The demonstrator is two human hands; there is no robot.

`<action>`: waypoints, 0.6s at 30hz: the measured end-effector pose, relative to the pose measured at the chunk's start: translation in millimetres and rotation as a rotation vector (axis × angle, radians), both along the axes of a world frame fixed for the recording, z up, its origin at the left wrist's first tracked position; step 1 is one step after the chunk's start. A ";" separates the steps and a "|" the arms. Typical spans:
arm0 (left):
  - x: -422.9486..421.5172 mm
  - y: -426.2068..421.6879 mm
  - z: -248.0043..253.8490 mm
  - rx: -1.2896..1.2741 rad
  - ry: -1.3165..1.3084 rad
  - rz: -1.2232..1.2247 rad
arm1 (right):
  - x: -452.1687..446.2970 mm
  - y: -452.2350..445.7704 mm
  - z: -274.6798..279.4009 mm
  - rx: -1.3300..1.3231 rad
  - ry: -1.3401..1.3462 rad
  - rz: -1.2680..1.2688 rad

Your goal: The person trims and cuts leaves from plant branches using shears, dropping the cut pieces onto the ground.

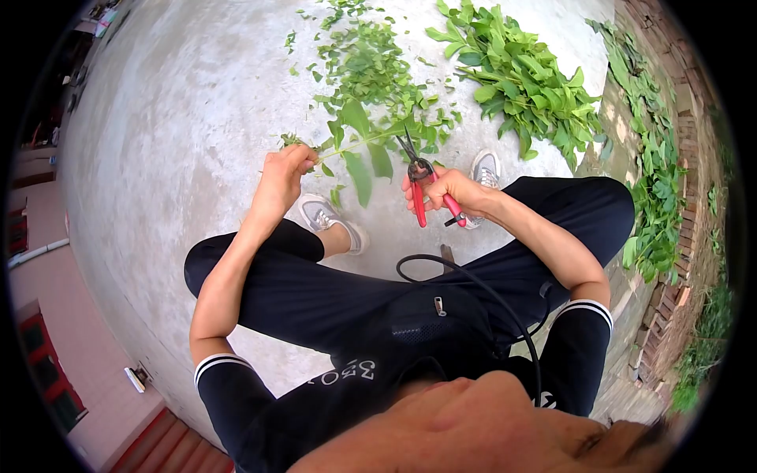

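My left hand (pixel 285 172) pinches the end of a thin green leafy stem (pixel 345 149), which reaches out to the right with several broad leaves on it. My right hand (pixel 456 191) is wrapped around red-handled pruning shears (pixel 419 170). The handles are spread apart, and the dark blades point forward at the far part of the stem. Whether the blades touch the stem I cannot tell. Beyond both hands, cut leaf pieces (pixel 371 67) lie scattered over the concrete floor.
A heap of leafy branches (pixel 528 83) lies at the front right. More greenery (pixel 658 181) runs along a brick edge (pixel 684 165) at the far right. My shoes (pixel 323 214) stand below my hands. A black cable (pixel 493 293) loops over my lap. A pink wall (pixel 71 315) is at left.
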State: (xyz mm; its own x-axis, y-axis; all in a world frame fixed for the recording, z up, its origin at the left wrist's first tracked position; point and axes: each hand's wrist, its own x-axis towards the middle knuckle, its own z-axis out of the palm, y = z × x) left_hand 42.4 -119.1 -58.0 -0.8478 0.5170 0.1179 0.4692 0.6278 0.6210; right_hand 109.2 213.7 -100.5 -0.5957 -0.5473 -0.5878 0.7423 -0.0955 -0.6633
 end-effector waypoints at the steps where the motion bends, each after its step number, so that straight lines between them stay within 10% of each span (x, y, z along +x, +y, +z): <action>1: 2.1 2.1 -0.6 -0.038 0.016 -0.021 | -0.4 -0.5 -0.7 0.010 0.027 -0.013; 18: -0.6 4.8 3.1 -0.095 0.150 -0.088 | -5.2 6.0 -4.2 0.069 0.090 0.038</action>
State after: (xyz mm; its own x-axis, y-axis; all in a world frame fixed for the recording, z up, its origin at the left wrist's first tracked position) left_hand 41.8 -114.3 -54.9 -0.7755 0.6031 0.1866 0.6076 0.6327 0.4801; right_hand 104.0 219.7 -104.7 -0.6275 -0.5306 -0.5699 0.6815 -0.0203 -0.7315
